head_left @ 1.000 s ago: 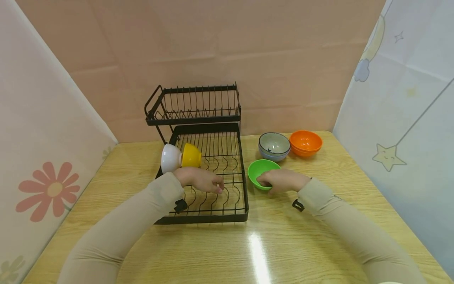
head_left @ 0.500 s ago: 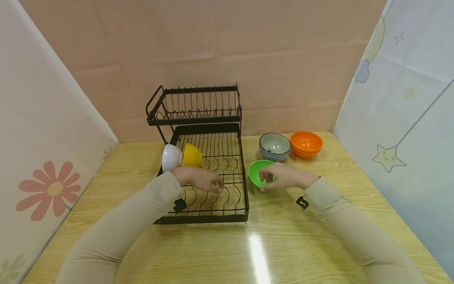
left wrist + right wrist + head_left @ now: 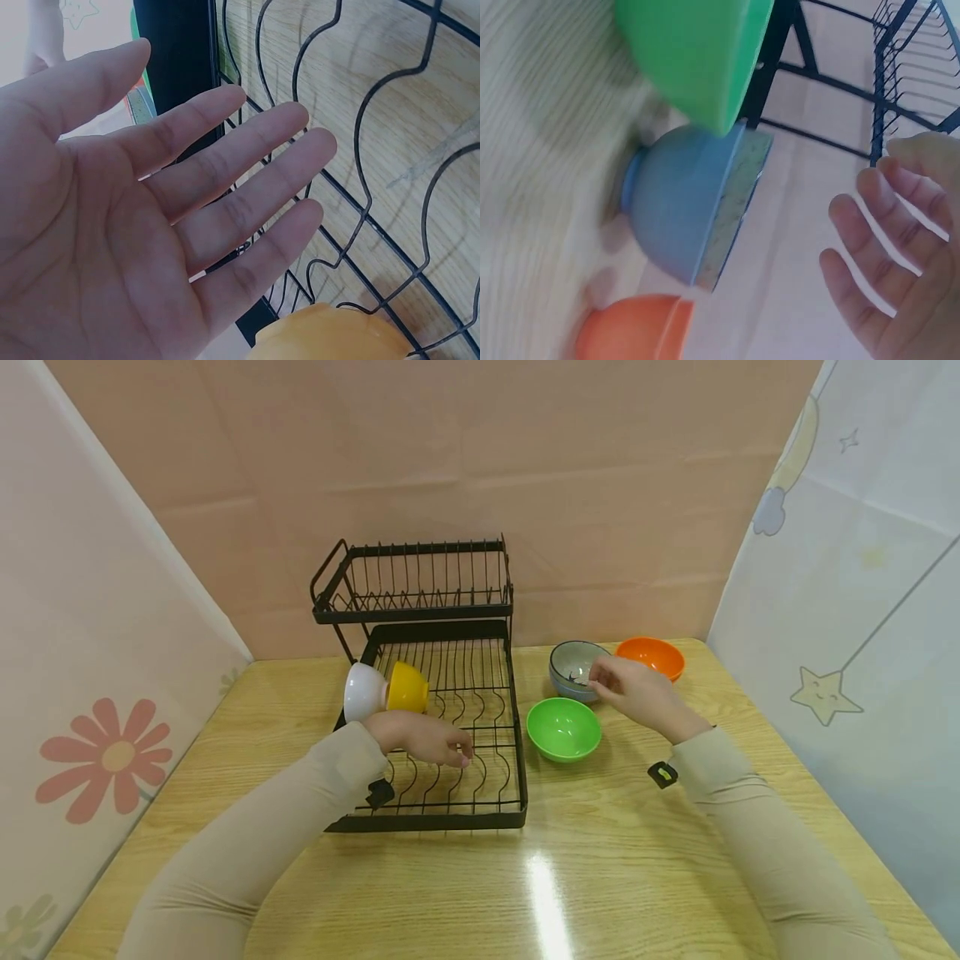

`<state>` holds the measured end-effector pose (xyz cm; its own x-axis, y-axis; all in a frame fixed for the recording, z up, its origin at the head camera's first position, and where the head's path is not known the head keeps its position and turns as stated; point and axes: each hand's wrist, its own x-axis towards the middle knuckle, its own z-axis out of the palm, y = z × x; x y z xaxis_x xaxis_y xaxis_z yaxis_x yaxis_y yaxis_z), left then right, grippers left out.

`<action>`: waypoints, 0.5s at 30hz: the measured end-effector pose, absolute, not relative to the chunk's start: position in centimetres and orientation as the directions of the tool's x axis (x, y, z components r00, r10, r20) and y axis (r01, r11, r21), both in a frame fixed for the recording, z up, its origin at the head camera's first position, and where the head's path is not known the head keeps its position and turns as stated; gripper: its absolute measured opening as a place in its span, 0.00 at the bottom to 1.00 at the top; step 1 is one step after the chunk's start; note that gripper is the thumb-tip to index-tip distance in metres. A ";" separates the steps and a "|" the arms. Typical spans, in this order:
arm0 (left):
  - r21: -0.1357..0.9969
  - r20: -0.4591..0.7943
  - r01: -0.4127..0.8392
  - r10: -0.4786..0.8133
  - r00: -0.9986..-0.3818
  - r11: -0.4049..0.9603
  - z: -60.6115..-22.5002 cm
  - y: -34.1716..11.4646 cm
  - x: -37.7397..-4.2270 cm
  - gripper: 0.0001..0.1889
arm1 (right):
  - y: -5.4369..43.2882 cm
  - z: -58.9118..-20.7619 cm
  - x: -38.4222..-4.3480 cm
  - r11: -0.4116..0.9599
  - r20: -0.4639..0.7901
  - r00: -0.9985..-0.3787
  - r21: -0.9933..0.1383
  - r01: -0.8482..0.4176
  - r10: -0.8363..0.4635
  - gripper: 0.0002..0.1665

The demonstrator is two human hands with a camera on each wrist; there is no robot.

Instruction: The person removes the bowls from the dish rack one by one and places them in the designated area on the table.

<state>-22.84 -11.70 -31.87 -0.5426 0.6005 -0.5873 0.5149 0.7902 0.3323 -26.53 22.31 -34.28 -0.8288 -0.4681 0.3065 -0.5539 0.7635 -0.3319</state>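
My left hand [image 3: 429, 742] hovers over the lower tier of the black dish rack [image 3: 480, 820], holding nothing. Its fingers are spread and nearly straight in the left wrist view. Behind it, a white bowl [image 3: 363, 693] and a yellow bowl [image 3: 408, 687] lie on their sides in the rack. My right hand [image 3: 641, 692], with loosely bent fingers and nothing in it, is above the right side of two nested bowls, a grey patterned bowl [image 3: 573, 658] in a blue bowl [image 3: 679, 199]. Nearer to me a green bowl [image 3: 564, 731] sits upright on the table.
Stacked orange bowls [image 3: 651, 653] stand at the back right, partly behind my right hand. The rack's raised upper tier [image 3: 420, 612] stands at the back. Cloth walls [image 3: 480, 460] enclose the wooden table [image 3: 420, 893] at the back and sides.
My right hand has lifted out of the green bowl and moved back and to the right, over the grey bowl. The green bowl stays in place. My left hand has hardly moved.
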 end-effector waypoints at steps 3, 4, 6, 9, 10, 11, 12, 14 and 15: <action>0.331 -0.586 0.514 0.599 -0.545 0.791 -32.0 -11.7 -23.0 0.20 | 23.0 -34.6 -26.9 0.796 0.265 -0.854 -0.316 -0.516 -0.448 0.03; 0.331 -0.587 0.514 0.599 -0.545 0.792 -32.0 -11.7 -23.0 0.20 | 23.2 -34.8 -27.0 0.804 0.247 -0.860 -0.312 -0.507 -0.447 0.03; 0.330 -0.589 0.509 0.595 -0.547 0.795 -32.0 -11.7 -23.0 0.20 | 23.5 -35.1 -27.1 0.819 0.200 -0.875 -0.308 -0.484 -0.442 0.03; 0.329 -0.592 0.505 0.591 -0.549 0.798 -32.0 -11.7 -23.0 0.20 | 24.0 -35.6 -27.3 0.835 0.120 -0.889 -0.306 -0.457 -0.442 0.03; 0.329 -0.593 0.504 0.590 -0.548 0.798 -32.0 -11.7 -23.0 0.20 | 24.1 -35.8 -27.4 0.838 0.097 -0.891 -0.307 -0.450 -0.443 0.03; 0.328 -0.594 0.504 0.589 -0.548 0.799 -32.0 -11.7 -22.9 0.20 | 24.2 -36.0 -27.4 0.843 0.073 -0.892 -0.302 -0.445 -0.445 0.03; 0.327 -0.594 0.503 0.588 -0.549 0.800 -32.0 -11.7 -22.9 0.20 | 24.3 -36.2 -27.4 0.847 0.054 -0.892 -0.295 -0.443 -0.448 0.03; 0.329 -0.594 0.502 0.589 -0.548 0.799 -32.0 -11.7 -23.0 0.19 | 24.4 -36.5 -27.4 0.847 0.021 -0.888 -0.293 -0.444 -0.459 0.04; 0.328 -0.594 0.503 0.589 -0.548 0.800 -32.0 -11.7 -23.0 0.20 | 24.5 -36.6 -27.5 0.848 0.007 -0.888 -0.292 -0.442 -0.461 0.04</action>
